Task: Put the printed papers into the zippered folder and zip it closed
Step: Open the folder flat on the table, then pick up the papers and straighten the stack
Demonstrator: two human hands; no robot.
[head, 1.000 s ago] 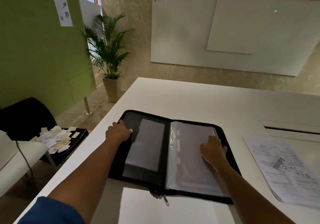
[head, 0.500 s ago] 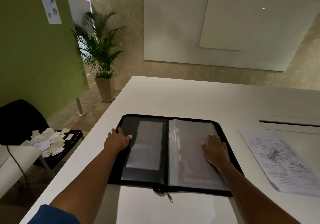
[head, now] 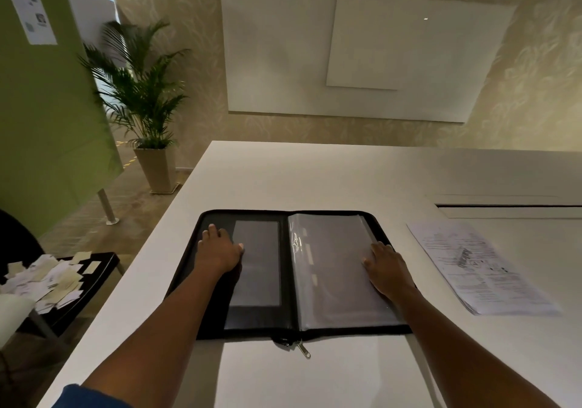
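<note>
Head view: your left hand (head: 220, 250) and right hand (head: 389, 270) lie flat, grasping nothing, on the opened zippered folder (head: 289, 273) at frame centre. Keep the left pressing; send the right to the printed papers (head: 482, 267) at right on the surface (head: 315, 174).

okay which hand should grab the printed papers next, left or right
Right, probably. The right hand lies flat on the folder's clear sleeves, on the side where the printed papers lie on the table. The left hand is across the folder.
</note>
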